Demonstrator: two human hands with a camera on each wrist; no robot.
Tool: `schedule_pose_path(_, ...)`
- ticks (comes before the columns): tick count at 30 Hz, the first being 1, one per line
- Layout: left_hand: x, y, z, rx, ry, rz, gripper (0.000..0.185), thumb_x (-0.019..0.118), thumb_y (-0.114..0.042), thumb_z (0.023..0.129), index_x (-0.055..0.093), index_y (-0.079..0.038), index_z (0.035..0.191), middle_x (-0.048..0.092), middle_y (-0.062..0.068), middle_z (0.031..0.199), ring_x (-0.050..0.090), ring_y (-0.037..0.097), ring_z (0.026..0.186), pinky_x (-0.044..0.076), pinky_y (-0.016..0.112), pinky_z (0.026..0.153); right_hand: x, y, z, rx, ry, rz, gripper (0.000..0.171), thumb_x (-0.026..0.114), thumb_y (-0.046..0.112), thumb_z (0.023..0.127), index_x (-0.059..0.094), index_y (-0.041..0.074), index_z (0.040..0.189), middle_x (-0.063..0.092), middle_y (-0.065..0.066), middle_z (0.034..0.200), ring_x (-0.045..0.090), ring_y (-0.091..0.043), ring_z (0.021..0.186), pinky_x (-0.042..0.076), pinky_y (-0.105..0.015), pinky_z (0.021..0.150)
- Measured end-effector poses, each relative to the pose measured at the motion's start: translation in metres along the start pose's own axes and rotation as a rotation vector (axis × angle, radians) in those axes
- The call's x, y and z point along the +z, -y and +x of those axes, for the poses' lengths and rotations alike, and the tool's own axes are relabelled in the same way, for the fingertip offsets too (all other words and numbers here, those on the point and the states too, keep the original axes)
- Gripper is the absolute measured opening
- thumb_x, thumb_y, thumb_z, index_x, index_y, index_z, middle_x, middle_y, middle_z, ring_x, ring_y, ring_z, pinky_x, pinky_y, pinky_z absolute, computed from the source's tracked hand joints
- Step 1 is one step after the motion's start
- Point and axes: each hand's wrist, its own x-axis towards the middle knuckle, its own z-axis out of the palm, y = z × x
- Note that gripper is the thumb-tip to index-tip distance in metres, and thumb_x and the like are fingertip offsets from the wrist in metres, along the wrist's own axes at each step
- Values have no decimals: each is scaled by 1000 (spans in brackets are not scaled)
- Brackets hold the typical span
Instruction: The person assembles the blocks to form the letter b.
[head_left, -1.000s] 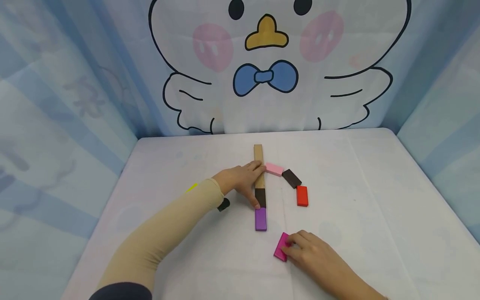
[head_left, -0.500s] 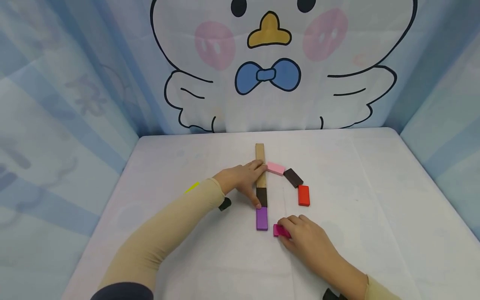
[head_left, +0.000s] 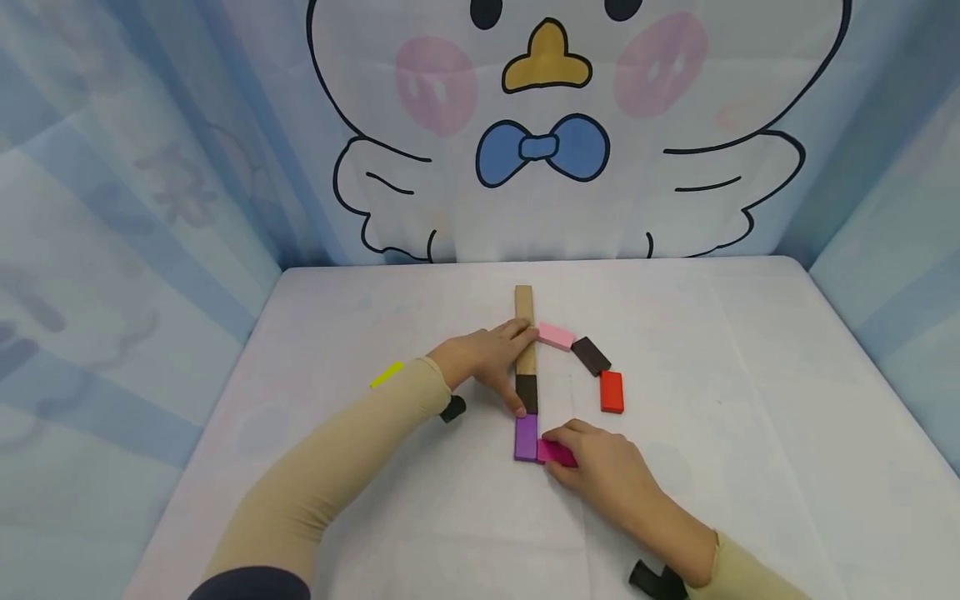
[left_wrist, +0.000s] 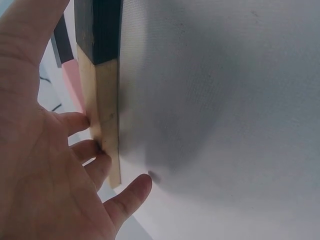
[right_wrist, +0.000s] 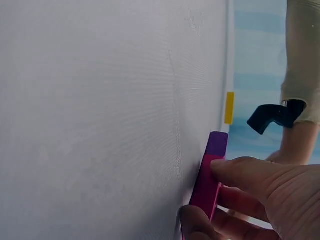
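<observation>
A line of flat blocks runs down the white table [head_left: 750, 433]: a long tan block [head_left: 523, 312], a dark brown block [head_left: 527, 392] and a purple block [head_left: 526, 437]. My left hand [head_left: 495, 358] lies with straight fingers against the left side of the tan and dark brown blocks; the left wrist view shows its fingers [left_wrist: 87, 150] touching the tan block [left_wrist: 107, 115]. My right hand [head_left: 600, 471] pinches a magenta block [head_left: 558, 452] set against the purple block's right side. In the right wrist view the magenta block [right_wrist: 205, 190] stands on edge between thumb and finger, next to the purple block [right_wrist: 218, 143].
A pink block [head_left: 556, 335], a second dark brown block [head_left: 591, 355] and a red block [head_left: 612, 391] curve off to the right of the tan block. A yellow piece [head_left: 387, 374] lies near the table's left edge. Printed fabric walls enclose the table on three sides.
My right hand has carried the magenta block up and left, from the table's front to the purple block's right side. The left hand has stayed on the line of blocks.
</observation>
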Motion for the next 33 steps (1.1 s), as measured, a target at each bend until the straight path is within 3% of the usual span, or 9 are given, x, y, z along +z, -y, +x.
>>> schedule_pose_path(10,-1,-3,-1,-1,-5,22,134,83,-73,71,7,-20,168,0,7,176,9,25,162,25,50,128,3,7,3,22,-36,-77,36,88,47,78,75,20,98,71,3,96,56,-9,59,47,-28,51)
schedule_pose_path(26,2,-3,-4,2,-15,21,134,83,-71,72,6,-18,168,0,8,176,14,25,161,25,48,128,5,11,5,35,-34,-113,37,86,44,81,75,15,101,65,-1,90,47,-11,50,41,-26,45)
schedule_pose_path(30,5,3,-2,28,-27,-28,133,82,-70,74,6,-15,168,-3,7,176,17,25,161,26,49,127,3,10,4,49,-22,-110,40,86,45,81,75,15,104,66,-3,94,48,-12,50,44,-28,46)
schedule_pose_path(33,6,16,-4,46,-55,-105,123,79,-65,81,9,-11,167,2,7,176,19,25,160,25,45,128,-3,8,2,63,-11,-94,43,87,44,80,75,15,108,69,-4,100,52,-14,50,47,-31,47)
